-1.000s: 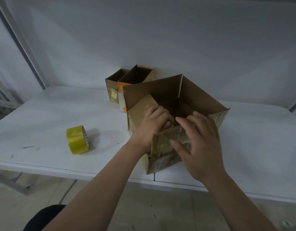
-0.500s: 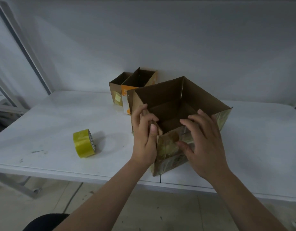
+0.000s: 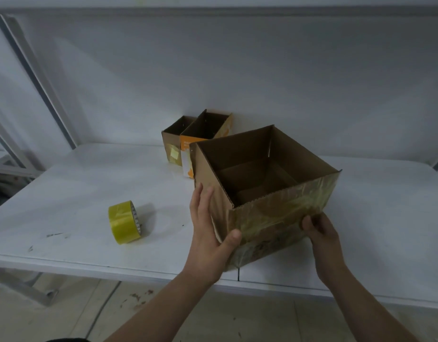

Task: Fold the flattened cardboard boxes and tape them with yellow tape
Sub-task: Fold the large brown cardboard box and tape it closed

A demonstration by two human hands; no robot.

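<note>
Box (image 3: 274,218) flaps now down; left hand (image 3: 205,235) and right hand (image 3: 321,233) grip its outer corners.

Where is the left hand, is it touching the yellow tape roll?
Apart. The head view shows bare table between the left hand and the yellow tape roll; that hand holds the big cardboard box instead.

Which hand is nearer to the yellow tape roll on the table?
Left. The left hand holds the cardboard box at its near left corner; the tape roll lies apart on the table, further left. The right hand grips the box's right end, across the box from the roll.
</note>
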